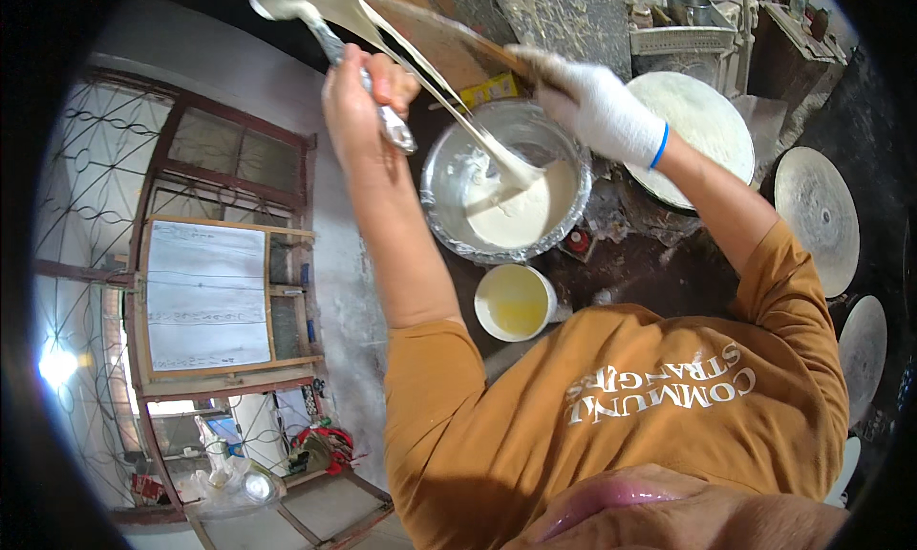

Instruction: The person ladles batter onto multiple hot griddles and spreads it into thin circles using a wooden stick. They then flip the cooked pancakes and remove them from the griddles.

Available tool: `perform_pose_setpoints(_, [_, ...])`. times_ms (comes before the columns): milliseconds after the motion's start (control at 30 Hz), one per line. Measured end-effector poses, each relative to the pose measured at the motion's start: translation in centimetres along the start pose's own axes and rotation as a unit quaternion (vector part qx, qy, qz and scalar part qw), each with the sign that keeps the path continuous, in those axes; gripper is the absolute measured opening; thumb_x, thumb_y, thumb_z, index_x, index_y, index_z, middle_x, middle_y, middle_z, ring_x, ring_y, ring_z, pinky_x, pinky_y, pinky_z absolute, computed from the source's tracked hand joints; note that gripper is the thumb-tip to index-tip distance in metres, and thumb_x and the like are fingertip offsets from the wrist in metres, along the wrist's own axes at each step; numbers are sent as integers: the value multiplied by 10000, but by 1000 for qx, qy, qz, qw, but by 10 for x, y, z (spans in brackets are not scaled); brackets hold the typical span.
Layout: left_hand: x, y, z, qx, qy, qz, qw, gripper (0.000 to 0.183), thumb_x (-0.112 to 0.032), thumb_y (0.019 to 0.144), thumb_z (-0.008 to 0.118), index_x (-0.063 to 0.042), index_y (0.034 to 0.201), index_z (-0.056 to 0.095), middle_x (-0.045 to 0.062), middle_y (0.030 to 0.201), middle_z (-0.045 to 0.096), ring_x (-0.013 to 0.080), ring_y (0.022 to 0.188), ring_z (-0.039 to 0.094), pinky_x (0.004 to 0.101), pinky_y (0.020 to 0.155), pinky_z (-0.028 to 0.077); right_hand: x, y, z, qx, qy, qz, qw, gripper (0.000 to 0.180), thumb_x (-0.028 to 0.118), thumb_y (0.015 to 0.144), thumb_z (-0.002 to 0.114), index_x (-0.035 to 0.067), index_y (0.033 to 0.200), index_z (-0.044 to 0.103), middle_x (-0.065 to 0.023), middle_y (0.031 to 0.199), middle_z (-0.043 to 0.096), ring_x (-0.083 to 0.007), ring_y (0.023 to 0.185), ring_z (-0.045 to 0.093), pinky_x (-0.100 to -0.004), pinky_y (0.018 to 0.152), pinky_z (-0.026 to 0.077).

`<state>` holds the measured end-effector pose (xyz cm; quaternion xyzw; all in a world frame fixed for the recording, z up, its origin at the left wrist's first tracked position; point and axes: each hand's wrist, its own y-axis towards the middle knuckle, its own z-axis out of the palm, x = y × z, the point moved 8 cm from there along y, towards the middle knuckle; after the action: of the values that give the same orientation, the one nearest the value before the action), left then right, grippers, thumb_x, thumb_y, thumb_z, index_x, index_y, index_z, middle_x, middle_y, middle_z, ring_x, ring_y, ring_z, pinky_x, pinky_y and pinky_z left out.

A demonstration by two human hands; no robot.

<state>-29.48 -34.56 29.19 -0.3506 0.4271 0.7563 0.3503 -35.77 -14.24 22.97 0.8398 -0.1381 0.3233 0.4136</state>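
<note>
My bare left hand (364, 98) grips the metal handle of a large spoon or ladle (329, 40), its head coated in pale batter. My right hand (602, 109), in a white knit glove with a blue cuff edge, holds a wooden stick (494, 48). The stick's far end meets the batter near the spoon's head. From there thick strands of sticky batter (519, 217) stretch down into a metal bowl (438, 209) below and between my hands. Batter smears the bowl's inner wall. Nearer my body, a white tub (481, 313) contains yellowish liquid (519, 313).
A round plate (688, 131) with a pale, floury surface lies beyond my right forearm. More round metal plates (817, 224) line the right side. A plastic basket (680, 41) with jars stands at the far right. A wall and a grilled window (236, 141) rise on the left.
</note>
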Motion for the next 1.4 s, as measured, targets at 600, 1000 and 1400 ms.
perform_pose_setpoints(600, [220, -188, 23, -164, -330, -424, 827, 330, -132, 978, 403, -116, 649, 386, -8, 519, 360, 118, 476, 331, 295, 567, 303, -134, -223, 26, 126, -38, 227, 965, 421, 123, 891, 604, 68, 1305, 546, -200, 990, 665, -340, 884, 663, -412, 792, 518])
perform_pose_setpoints(1000, [245, -188, 203, 118, -41, -341, 932, 199, -133, 1007, 394, -84, 815, 389, 6, 507, 384, 109, 402, 349, 275, 443, 341, -28, -486, -130, 21, -67, 391, 918, 485, 87, 876, 606, 39, 1348, 505, -200, 1093, 659, -274, 1002, 651, -327, 896, 489])
perform_pose_setpoints(1400, [347, -206, 418, 396, 307, 20, 865, 169, -100, 873, 600, -19, 921, 460, 92, 766, 502, 195, 686, 466, 349, 644, 421, 41, -681, -209, -573, -112, 496, 643, 542, 74, 897, 566, 41, 1421, 429, -130, 1360, 540, -166, 1233, 512, -285, 1014, 403])
